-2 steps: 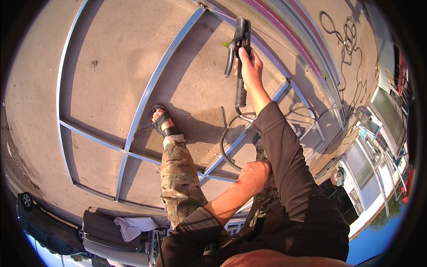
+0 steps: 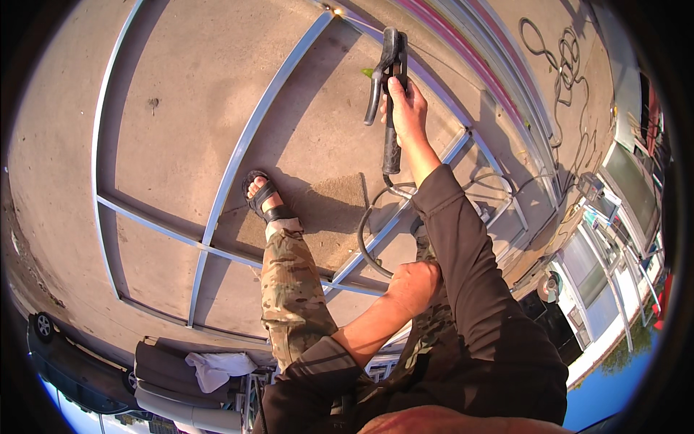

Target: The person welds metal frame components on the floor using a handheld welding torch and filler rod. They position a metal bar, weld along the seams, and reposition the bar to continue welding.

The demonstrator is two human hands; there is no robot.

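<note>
My right hand (image 2: 406, 112) is wrapped round the handle of a black welding electrode holder (image 2: 391, 54), its thumb along the side and its lever standing off to the left. A thin electrode (image 2: 360, 22) runs from the holder's head to a joint of the metal frame (image 2: 242, 148), where a small orange glow (image 2: 337, 11) shows. From the handle's lower end, a dark cable (image 2: 363, 235) loops down to my left hand (image 2: 416, 286). That hand is closed in a fist by my right knee; whether it grips the cable is hidden.
My left foot in a black sandal (image 2: 264, 195) stands inside the frame, by a brown board (image 2: 336, 217). Long metal tubes (image 2: 499, 79) lie at the right, with coiled cable (image 2: 567, 61) beyond. An angle grinder (image 2: 551, 286) is lower right; a dark car (image 2: 79, 369) stands lower left.
A small orange glow has appeared at the electrode's tip on the frame joint. Both hands and the holder stay in place.
</note>
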